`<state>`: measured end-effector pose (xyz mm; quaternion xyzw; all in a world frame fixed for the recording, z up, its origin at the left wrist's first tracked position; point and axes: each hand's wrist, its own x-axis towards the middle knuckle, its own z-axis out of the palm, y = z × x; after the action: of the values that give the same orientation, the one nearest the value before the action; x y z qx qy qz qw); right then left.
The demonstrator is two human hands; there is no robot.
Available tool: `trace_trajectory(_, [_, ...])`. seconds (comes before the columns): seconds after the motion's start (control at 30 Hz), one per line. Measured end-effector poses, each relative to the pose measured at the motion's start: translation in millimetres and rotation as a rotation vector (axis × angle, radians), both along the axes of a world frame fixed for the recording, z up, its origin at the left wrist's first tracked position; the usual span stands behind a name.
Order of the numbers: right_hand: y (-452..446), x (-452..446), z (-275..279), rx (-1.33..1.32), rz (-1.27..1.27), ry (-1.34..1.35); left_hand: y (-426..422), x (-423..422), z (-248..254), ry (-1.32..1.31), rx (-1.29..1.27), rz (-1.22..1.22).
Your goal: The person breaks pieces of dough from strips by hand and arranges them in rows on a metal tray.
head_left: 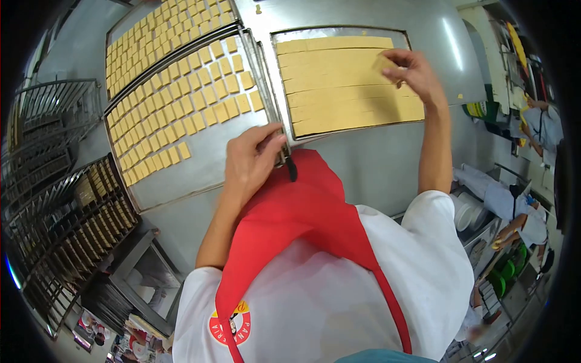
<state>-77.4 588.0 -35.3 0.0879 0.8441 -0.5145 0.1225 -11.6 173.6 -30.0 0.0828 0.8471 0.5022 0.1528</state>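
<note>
My right hand [414, 75] is raised over the right-hand tray, pinching a small pale yellow dough piece [381, 64] between thumb and fingers. Beneath it a flat yellow dough sheet [339, 91], cut into long strips, lies in a metal tray [339, 28]. At the near left corner of that tray, my left hand [251, 158] has its fingers curled closed around something mostly hidden. A black tip [292, 169] shows just beside those fingers, against the red apron. Left of it, rows of small rectangular dough pieces [181, 109] rest on another tray [212, 160].
Beyond the left tray is one more tray of dough pieces [163, 30]. A dark rack [91, 206] with filled trays stands at the left. Co-workers in white [496, 193] are at the far right, with others at the lower left. Green containers [508, 272] sit at the right.
</note>
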Motion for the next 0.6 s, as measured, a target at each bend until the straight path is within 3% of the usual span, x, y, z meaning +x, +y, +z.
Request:
trace_trajectory(0.03, [-33.1, 3.8, 11.0, -0.052, 0.109, -0.023, 1.7, -4.9, -3.8, -0.167, 0.096, 0.019])
trace_trajectory(0.07, [-73.5, 7.9, 28.6, -0.048, 0.157, -0.062, 5.1, -8.6, -7.9, -0.164, 0.092, 0.025])
trace_trajectory(0.13, [-132.7, 13.0, 33.6, -0.193, 0.287, -0.081, 8.5, -13.5, -14.4, -0.299, 0.569, 0.094])
trace_trajectory(0.3, [-244.2, 20.1, 23.1, -0.432, 0.433, -0.050, -38.4, -19.3, -9.6, -0.372, 0.755, 0.117])
trace_trajectory(0.47, [-309.7, 27.2, 14.9, -0.553, 0.363, -0.217, -121.7, -5.4, -20.8, -0.541, 0.808, 0.242])
trace_trajectory(0.53, [-326.9, 35.1, 4.6, -0.382, 0.377, -0.234, -144.7, 2.1, -22.8, -0.554, 0.863, 0.314])
trace_trajectory(0.6, [-340.7, 44.0, -6.5, -0.027, 0.497, 0.016, -167.0, 11.7, -25.8, -0.494, 0.866, 0.361])
